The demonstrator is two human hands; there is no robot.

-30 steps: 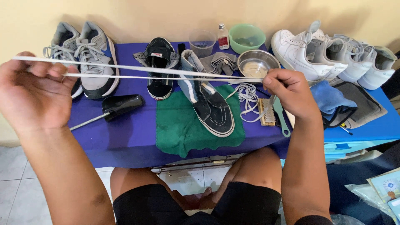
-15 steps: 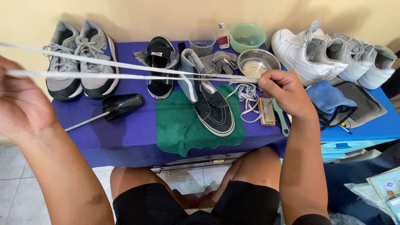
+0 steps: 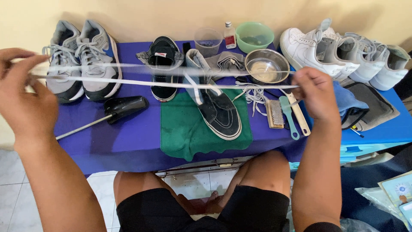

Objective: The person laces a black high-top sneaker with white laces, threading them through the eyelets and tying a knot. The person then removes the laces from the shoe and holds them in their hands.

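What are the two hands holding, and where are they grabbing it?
A long white shoelace, stretched flat above the table. The left hand pinches one end and the right hand pinches the other, so it runs doubled between them.

White shoelace (image 3: pixel 171 83); green cloth (image 3: pixel 189 133); blue tablecloth (image 3: pixel 128 141); grey sneakers (image 3: pixel 81 60)

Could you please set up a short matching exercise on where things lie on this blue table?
1. grey sneakers
2. dark shoe
3. white sneakers
4. lace

a. on the green cloth
b. far right
c. stretched between left hand and right hand
d. far left

Pairs: 1-d, 2-a, 3-b, 4-c
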